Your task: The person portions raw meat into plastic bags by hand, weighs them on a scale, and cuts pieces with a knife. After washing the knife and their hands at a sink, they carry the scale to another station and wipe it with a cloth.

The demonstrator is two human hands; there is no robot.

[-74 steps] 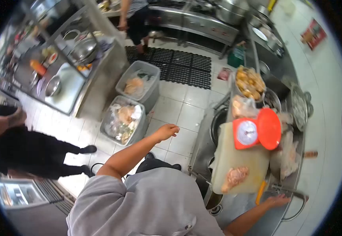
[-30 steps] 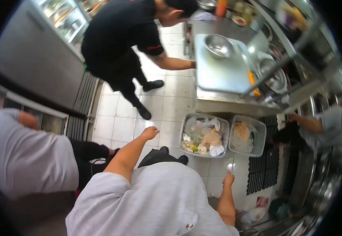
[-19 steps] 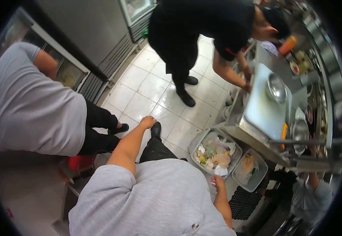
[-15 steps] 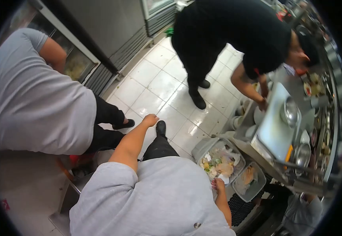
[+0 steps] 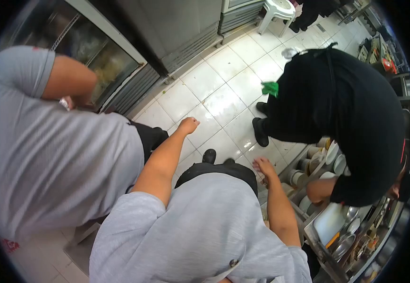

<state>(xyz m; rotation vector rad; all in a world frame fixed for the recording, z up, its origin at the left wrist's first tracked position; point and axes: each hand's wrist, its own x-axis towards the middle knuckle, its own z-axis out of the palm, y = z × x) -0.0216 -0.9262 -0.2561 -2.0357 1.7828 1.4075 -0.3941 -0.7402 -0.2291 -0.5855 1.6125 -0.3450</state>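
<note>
My left hand (image 5: 188, 125) hangs over the white tiled floor (image 5: 221, 104), its fingers curled together; whether anything is inside them is too small to tell. On the other side, my right hand (image 5: 264, 167) is held out over the floor near the metal counter, fingers apart, with nothing seen in it. My black shoes (image 5: 209, 156) show on the tiles between the two hands. Neither hand touches anything that I can make out.
A person in grey (image 5: 68, 155) stands close on the left by a glass-door fridge (image 5: 115, 70). At the right, a person in black (image 5: 342, 99) bends over a counter with a white board (image 5: 328, 221) and bowls (image 5: 344, 246). A white stool (image 5: 278, 14) stands farther off.
My right hand has left the white item at the food-scrap bin and moved forward, now open. The view has shifted; the scrap bins are mostly hidden and the person in black appears farther right.
</note>
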